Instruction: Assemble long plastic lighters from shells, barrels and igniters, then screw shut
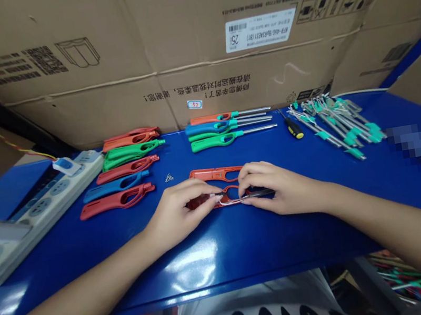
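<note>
In front of me lie two orange-red halves of a lighter casing. One casing half lies just behind my hands, while the other casing half is under my fingers and partly hidden by them. My left hand is closed in a pinch on a small wired part at the nearer half. Thin white and reddish wires run from there toward the right. With fingers and thumb together, my right hand grips a dark, slim lighter tube beside the same half.
Several coloured casings lie left, near small screws and a power strip. Assembled lighters lie behind my hands. A screwdriver and a pile of tube assemblies are right. Cardboard walls the back.
</note>
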{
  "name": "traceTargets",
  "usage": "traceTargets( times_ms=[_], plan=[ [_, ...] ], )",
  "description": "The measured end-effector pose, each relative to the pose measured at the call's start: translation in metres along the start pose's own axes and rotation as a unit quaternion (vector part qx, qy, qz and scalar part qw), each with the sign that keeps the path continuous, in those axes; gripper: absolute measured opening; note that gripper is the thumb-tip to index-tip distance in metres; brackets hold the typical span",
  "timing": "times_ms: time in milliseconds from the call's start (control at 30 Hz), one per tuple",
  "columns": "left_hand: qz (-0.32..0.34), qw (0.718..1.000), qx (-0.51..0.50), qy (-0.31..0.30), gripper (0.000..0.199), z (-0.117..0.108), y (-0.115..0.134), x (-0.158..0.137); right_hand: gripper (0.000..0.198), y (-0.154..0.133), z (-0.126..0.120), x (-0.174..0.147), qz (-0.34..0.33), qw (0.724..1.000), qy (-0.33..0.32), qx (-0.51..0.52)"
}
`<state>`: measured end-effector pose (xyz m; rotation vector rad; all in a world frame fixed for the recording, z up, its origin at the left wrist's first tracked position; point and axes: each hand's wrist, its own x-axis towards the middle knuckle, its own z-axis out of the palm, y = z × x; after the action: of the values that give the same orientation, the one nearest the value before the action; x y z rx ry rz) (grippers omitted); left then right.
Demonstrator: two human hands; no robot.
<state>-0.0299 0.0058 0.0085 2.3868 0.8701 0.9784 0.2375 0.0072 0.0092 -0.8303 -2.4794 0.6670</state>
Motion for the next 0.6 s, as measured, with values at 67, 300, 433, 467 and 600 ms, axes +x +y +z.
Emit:
traceTargets(
  times_ms=[67,300,433,467,600],
  plan=[
    [0.002,1.000,-0.001,-0.001,0.015,0.0003,0.0001,-0.0004,0.004,-0.0004,0.0008,0.0002,0.001,1.000,-0.002,-0.002],
    [0.001,1.000,-0.005,-0.004,0.015,0.0012,-0.0004,-0.0001,0.004,-0.0008,0.0017,0.0003,0.009,1.000,0.002,0.005],
    [0.004,1.000,-0.002,-0.004,0.014,0.0013,-0.0012,0.0004,0.004,-0.0003,0.0018,0.0000,0.005,1.000,0.007,0.005],
    [0.003,1.000,-0.001,-0.004,0.014,0.0012,-0.0013,0.0003,0.003,-0.0001,0.0018,0.0000,0.006,1.000,0.008,0.005],
    [0.010,1.000,0.001,-0.004,0.014,0.0009,-0.0021,0.0000,0.003,0.0004,0.0019,-0.0001,0.020,1.000,0.011,0.005]
  ],
)
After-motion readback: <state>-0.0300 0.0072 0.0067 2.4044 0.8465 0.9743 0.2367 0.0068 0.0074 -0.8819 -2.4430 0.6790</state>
